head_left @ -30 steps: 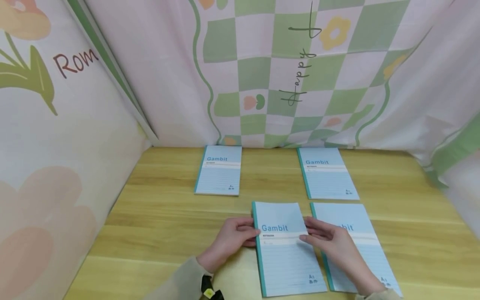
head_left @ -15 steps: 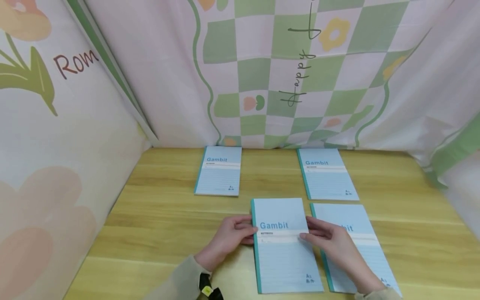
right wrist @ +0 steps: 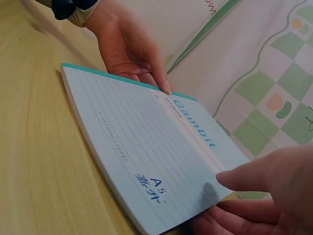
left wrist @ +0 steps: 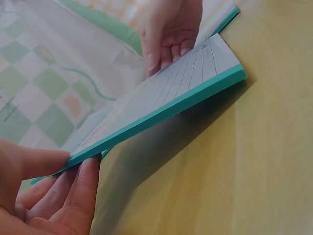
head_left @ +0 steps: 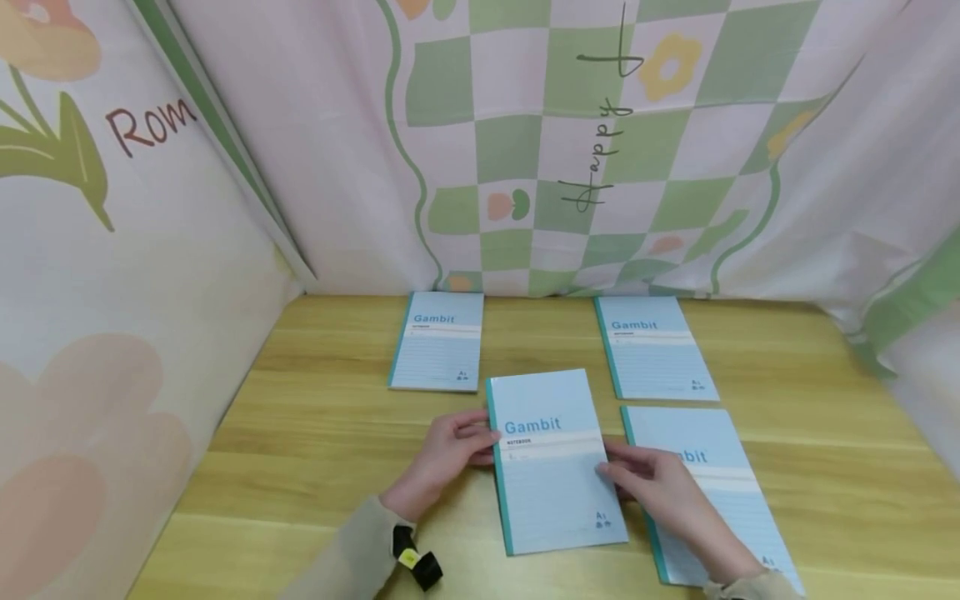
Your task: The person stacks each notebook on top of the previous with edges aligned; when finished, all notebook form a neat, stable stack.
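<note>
A light blue Gambit notebook (head_left: pixel 555 487) with a teal spine is held between both hands, its far end raised and a shadow beneath it in the left wrist view. My left hand (head_left: pixel 442 457) pinches the spine edge, thumb on the cover and fingers underneath, as the left wrist view shows on the notebook's spine (left wrist: pixel 161 115). On the opposite edge my right hand (head_left: pixel 663 492) pinches with its thumb on the cover (right wrist: pixel 171 147) and fingers below. That hand and forearm overlap a second notebook (head_left: pixel 738 517) lying on the table, hiding part of its title.
Two more matching notebooks lie at the back of the wooden table (head_left: pixel 300 467): one notebook (head_left: pixel 438 354) left of centre, another notebook (head_left: pixel 660 358) to the right. A patterned curtain (head_left: pixel 510 142) hangs behind, and a white printed sheet (head_left: pixel 112 333) stands along the left.
The held notebook has moved away from me and slightly left, turning a little counterclockwise. Both hands keep their grip, the left travelling with it. The other notebooks stay put.
</note>
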A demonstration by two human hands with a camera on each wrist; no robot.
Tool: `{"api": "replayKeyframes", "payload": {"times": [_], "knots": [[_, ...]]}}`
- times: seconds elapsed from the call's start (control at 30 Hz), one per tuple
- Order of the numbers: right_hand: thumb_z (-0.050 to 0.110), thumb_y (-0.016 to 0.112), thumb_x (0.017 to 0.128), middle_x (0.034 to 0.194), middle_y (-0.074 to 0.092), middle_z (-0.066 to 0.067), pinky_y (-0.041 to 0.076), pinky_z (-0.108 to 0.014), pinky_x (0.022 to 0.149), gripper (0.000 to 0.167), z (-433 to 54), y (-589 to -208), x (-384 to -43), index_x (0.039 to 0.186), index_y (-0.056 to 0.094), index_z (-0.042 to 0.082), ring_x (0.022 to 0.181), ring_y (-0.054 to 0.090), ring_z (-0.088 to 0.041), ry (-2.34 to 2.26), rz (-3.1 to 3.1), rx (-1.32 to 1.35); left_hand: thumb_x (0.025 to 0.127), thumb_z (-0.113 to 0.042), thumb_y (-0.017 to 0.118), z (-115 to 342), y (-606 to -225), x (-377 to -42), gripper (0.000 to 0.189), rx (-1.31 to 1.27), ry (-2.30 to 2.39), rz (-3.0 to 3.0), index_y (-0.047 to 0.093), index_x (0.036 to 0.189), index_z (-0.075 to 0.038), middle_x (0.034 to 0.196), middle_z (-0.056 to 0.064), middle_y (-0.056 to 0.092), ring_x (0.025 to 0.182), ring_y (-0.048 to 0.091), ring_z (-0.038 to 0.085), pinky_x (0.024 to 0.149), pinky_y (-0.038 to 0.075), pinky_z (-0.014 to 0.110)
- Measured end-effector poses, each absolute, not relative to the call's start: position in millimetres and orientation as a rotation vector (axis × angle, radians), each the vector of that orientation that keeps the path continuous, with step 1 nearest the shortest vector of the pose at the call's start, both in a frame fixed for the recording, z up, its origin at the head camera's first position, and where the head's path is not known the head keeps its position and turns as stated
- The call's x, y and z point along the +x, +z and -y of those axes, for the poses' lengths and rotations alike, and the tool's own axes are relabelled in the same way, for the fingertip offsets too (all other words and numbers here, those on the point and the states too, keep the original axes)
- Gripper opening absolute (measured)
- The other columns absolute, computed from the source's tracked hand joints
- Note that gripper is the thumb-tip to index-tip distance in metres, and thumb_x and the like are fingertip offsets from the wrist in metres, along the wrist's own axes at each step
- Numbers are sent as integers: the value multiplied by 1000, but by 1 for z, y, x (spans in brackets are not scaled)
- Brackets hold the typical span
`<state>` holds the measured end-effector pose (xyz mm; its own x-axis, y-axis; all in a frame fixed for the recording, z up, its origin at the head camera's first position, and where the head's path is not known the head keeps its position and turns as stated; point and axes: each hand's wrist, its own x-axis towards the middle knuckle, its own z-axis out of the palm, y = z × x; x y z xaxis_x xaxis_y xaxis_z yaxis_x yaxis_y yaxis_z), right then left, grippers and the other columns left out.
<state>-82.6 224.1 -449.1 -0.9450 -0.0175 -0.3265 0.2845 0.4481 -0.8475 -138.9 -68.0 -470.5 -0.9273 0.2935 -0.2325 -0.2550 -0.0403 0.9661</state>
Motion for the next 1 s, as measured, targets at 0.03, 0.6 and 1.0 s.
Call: {"api": "replayKeyframes", "payload": {"times": [0.03,0.6,1.0], "knots": [[25,70,98,125,67,-22,61,-33,76,54,-224,-449,-82,138,56,-9,97,71,-24,-1501,-2410,224,96,-5,70,69,-471,-141,48,40,2032,-1879,54,139,10,111,19,72,89,73,24,78,61,35],[22,70,99,104,74,-10,60,-32,71,52,-219,-453,-82,140,55,-7,88,71,-22,-1560,-2362,105,98,-6,68,82,-471,-164,46,-64,2053,-1866,54,139,9,117,21,70,94,72,23,83,60,35],[18,66,101,121,70,-16,59,-32,82,53,-213,-459,-92,144,50,-8,107,67,-22,-1785,-2148,215,99,-16,70,85,-470,-170,50,-149,2106,-1903,54,141,5,123,19,68,95,69,21,86,59,35]]}}
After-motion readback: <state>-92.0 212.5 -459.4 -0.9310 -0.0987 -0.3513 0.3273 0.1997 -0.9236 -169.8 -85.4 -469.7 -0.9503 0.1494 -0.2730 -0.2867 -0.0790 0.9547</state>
